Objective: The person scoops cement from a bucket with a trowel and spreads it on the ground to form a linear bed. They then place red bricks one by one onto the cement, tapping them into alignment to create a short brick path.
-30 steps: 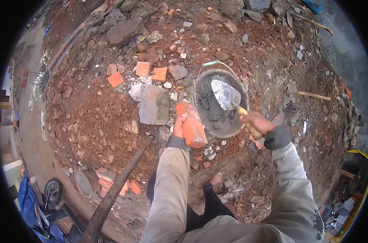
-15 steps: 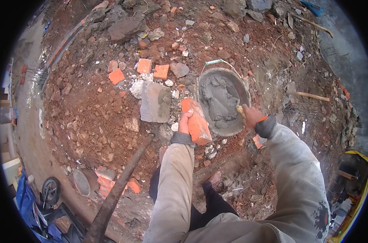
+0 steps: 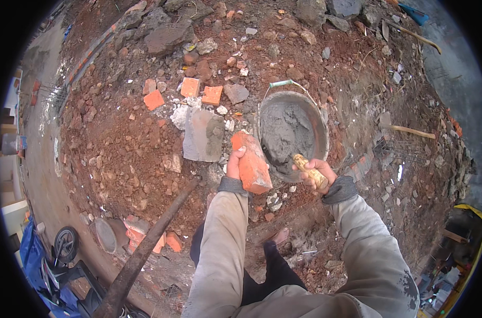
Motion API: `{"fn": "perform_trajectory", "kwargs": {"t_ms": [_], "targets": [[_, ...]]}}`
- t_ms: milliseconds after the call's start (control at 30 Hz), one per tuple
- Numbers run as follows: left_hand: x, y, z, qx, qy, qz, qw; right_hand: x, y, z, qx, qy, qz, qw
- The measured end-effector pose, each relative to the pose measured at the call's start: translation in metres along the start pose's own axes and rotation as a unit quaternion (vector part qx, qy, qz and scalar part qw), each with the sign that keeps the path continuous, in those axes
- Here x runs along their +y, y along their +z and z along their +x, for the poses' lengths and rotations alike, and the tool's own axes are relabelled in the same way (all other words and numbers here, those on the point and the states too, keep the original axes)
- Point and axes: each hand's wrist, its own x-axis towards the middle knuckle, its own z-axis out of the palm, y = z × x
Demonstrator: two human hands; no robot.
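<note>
The orange-red, boxy clay brick [image 3: 254, 167] is in the curled left hand [image 3: 234, 164], beside a round grey bucket [image 3: 321, 132] of wet grey mortar [image 3: 286, 130]. It looks heavy and hard, best held round its middle. The right hand [image 3: 324, 170] wraps round a yellowish wooden handle [image 3: 308, 168].

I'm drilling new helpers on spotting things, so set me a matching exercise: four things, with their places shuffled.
1. Held brick
2. Trowel handle
3. Mortar
4. Wheel

A. In the right hand
B. At the picture's lower left
C. In the left hand
D. Inside the bucket

Pairs: 1-C, 2-A, 3-D, 4-B.
</note>
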Motion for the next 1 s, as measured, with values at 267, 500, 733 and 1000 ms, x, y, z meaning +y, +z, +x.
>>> {"fn": "perform_trajectory", "kwargs": {"t_ms": [267,500,733,1000], "targets": [[-0.009,-0.015,-0.009,0.029,0.029,-0.016,0.999,-0.001,0.024,-0.061,0.012,-0.082,-0.200,0.976],[-0.024,-0.011,0.001,0.022,0.046,-0.013,0.999,-0.045,-0.004,-0.039,0.297,-0.005,-0.892,0.341],[-0.032,-0.003,-0.005,0.008,0.078,-0.027,0.997,-0.051,0.000,-0.045,0.319,-0.149,-0.916,0.192],[-0.018,0.003,-0.015,0.018,0.045,-0.002,0.999,0.024,0.002,-0.013,0.254,-0.168,-0.799,0.519]]}}
